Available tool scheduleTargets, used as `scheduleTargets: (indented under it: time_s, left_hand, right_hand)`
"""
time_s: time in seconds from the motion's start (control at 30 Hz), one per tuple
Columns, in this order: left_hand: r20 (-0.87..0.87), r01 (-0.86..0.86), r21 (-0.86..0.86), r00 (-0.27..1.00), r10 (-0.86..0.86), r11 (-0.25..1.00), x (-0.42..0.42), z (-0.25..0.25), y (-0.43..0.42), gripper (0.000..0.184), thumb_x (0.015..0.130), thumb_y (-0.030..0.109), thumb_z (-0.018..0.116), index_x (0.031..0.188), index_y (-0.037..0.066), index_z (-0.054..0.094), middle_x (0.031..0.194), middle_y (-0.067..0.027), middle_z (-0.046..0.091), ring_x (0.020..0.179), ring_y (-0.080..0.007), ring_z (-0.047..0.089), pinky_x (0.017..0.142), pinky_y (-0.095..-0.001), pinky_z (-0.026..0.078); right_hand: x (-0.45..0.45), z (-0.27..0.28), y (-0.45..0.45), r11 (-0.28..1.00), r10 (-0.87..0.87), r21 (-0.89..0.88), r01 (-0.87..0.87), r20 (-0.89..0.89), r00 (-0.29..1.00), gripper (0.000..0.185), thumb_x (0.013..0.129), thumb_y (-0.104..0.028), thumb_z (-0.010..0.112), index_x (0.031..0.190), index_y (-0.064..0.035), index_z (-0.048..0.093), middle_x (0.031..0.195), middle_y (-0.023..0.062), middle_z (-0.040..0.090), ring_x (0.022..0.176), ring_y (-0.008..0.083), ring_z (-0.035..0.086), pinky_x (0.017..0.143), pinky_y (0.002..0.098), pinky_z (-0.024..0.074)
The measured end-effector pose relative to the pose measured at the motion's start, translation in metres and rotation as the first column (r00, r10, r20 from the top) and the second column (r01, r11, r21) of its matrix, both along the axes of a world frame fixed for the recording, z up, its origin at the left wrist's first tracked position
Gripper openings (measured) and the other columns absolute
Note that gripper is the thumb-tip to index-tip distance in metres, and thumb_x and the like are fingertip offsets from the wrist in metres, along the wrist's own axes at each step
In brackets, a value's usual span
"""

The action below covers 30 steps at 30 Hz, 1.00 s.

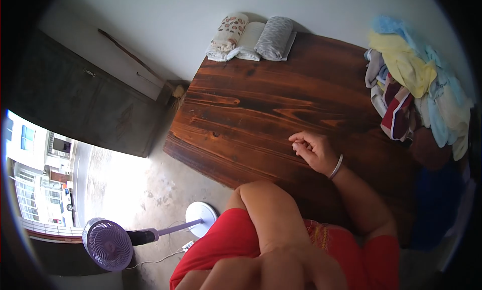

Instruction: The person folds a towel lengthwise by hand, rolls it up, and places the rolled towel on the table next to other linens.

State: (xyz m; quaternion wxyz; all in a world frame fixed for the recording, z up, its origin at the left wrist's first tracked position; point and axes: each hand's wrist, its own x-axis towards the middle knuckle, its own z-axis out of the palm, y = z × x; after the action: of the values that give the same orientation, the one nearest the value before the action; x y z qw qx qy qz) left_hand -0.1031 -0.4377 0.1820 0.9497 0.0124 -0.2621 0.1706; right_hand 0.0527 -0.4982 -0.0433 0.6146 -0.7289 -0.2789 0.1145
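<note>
My right hand (315, 150), with a silver bangle (336, 167) at the wrist, is over the brown wooden table (251, 109). Its fingers are loosely curled inward and no object shows in them. My left arm is bent sharply, bringing my left hand (271, 272) up close to the camera at the bottom edge. Its fingers look spread side by side; their tips are cut off by the frame. Nothing is seen in that hand. To the right of my right hand lies a heap of crumpled clothes (406, 64) in yellow, light blue, maroon and grey.
Three rolled cloths (246, 41) stand along the table's far edge by the wall. A purple fan (110, 245) with a white base (201, 217) is on the floor at left, its cord trailing. Beyond it, a dark door (90, 94) borders a bright opening to the street.
</note>
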Motion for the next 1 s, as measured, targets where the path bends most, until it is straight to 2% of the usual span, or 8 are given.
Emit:
scheduleTargets:
  time_s: [0.17,0.37,0.4,0.57,0.7,0.77,0.87,1.0]
  left_hand:
    - [-0.229,0.029,0.061,0.973,-0.014,0.998,-0.023,0.013,-0.002,0.052,0.104,0.054,0.027,0.105,0.026,0.071,0.102,0.0052,0.070,0.099,-0.0100,0.060,0.080,-0.0313,0.042]
    - [-0.475,0.185,0.165,0.876,-0.086,0.969,-0.042,0.029,0.019,0.052,0.106,0.051,0.025,0.105,0.027,0.071,0.101,0.0065,0.072,0.098,-0.0079,0.060,0.087,-0.0344,0.043]
    - [-0.429,0.197,0.178,0.897,-0.104,0.964,-0.036,0.024,0.022,0.052,0.106,0.050,0.025,0.105,0.027,0.071,0.100,0.0069,0.072,0.099,-0.0075,0.060,0.089,-0.0358,0.043]
    - [-0.212,-0.208,-0.177,0.963,0.169,0.962,-0.006,0.021,-0.037,0.048,0.107,0.045,0.026,0.104,0.028,0.071,0.097,0.0092,0.072,0.098,-0.0073,0.059,0.093,-0.0407,0.043]
    - [-0.107,0.229,0.133,0.971,-0.216,0.964,-0.003,0.003,0.022,0.045,0.107,0.042,0.029,0.103,0.030,0.072,0.096,0.0128,0.071,0.089,-0.0082,0.057,0.086,-0.0355,0.043]
    - [-0.238,0.188,0.171,0.960,-0.145,0.967,-0.008,0.008,0.019,0.040,0.106,0.039,0.033,0.104,0.030,0.072,0.096,0.0148,0.071,0.084,-0.0084,0.054,0.082,-0.0317,0.043]
    - [-0.529,-0.185,0.226,0.801,0.280,0.956,-0.021,0.035,-0.018,0.027,0.104,0.034,0.044,0.108,0.030,0.070,0.098,0.0157,0.070,0.083,-0.0088,0.052,0.076,-0.0275,0.042]
    - [-0.566,-0.025,0.586,0.703,0.431,0.810,-0.024,0.042,0.001,0.021,0.100,0.028,0.054,0.117,0.027,0.067,0.107,0.0126,0.069,0.093,-0.0082,0.056,0.072,-0.0257,0.043]
  right_hand:
    - [0.001,-0.004,0.001,1.000,-0.005,0.009,0.005,-0.009,1.000,0.016,0.092,-0.010,0.065,0.106,-0.0030,0.068,0.080,0.0031,0.068,0.067,0.0071,0.060,0.063,0.0241,0.0505]
    - [0.001,-0.003,0.001,1.000,0.002,0.009,-0.002,-0.024,1.000,0.016,0.092,-0.009,0.064,0.106,-0.0024,0.068,0.080,0.0026,0.067,0.067,0.0072,0.059,0.063,0.0244,0.0507]
    - [0.001,-0.002,0.001,1.000,0.002,0.011,-0.002,-0.022,1.000,0.016,0.092,-0.009,0.064,0.106,-0.0023,0.068,0.080,0.0027,0.067,0.067,0.0072,0.059,0.064,0.0244,0.0508]
    - [0.000,0.002,0.000,1.000,0.003,-0.003,-0.003,-0.024,1.000,0.016,0.093,-0.010,0.064,0.106,-0.0017,0.068,0.079,0.0031,0.067,0.067,0.0076,0.060,0.064,0.0244,0.0510]
    - [0.001,0.001,0.001,1.000,0.002,0.005,-0.002,-0.026,1.000,0.016,0.093,-0.010,0.064,0.106,-0.0018,0.068,0.078,0.0029,0.067,0.066,0.0076,0.060,0.063,0.0244,0.0508]
    - [0.001,0.001,0.001,1.000,0.003,-0.002,-0.003,-0.011,1.000,0.016,0.093,-0.010,0.064,0.106,-0.0018,0.068,0.078,0.0030,0.066,0.066,0.0075,0.060,0.062,0.0244,0.0506]
    - [0.001,0.000,0.000,1.000,0.008,-0.008,-0.008,-0.039,0.999,0.016,0.093,-0.010,0.064,0.107,-0.0019,0.068,0.078,0.0034,0.067,0.065,0.0074,0.060,0.062,0.0242,0.0505]
    - [-0.001,-0.002,0.001,1.000,0.010,0.012,-0.009,-0.053,0.999,0.017,0.093,-0.010,0.064,0.107,-0.0021,0.068,0.079,0.0041,0.067,0.066,0.0076,0.060,0.062,0.0245,0.0508]
